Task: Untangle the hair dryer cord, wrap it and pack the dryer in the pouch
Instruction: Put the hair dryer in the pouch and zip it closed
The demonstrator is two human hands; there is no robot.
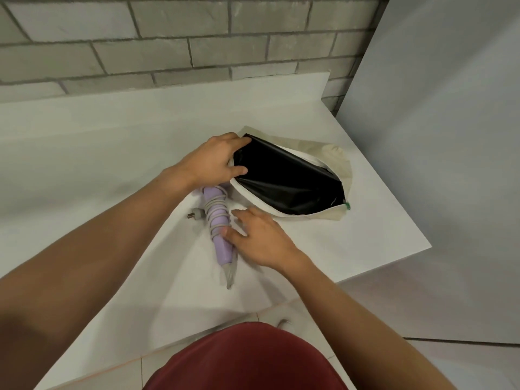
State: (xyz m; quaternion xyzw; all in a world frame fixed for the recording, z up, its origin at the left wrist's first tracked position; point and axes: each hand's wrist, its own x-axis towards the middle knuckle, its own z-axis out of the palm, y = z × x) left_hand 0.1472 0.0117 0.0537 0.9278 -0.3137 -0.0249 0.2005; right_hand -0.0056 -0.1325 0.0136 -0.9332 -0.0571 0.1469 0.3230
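Note:
A lilac hair dryer (220,243) lies on the white counter (112,153) with its grey cord (215,209) wound round the handle and the plug (195,215) sticking out to the left. Its head is hidden under my left hand. Right of it lies a beige pouch (337,156) whose black lining (284,178) gapes wide. My left hand (209,161) grips the pouch's near rim and holds the mouth up. My right hand (259,237) rests with straight fingers against the dryer's handle, slightly blurred.
A grey brick wall (168,38) backs the counter. The counter's right edge drops off just past the pouch, beside a plain grey wall (436,136). Tiled floor and my red garment (247,361) show at the bottom.

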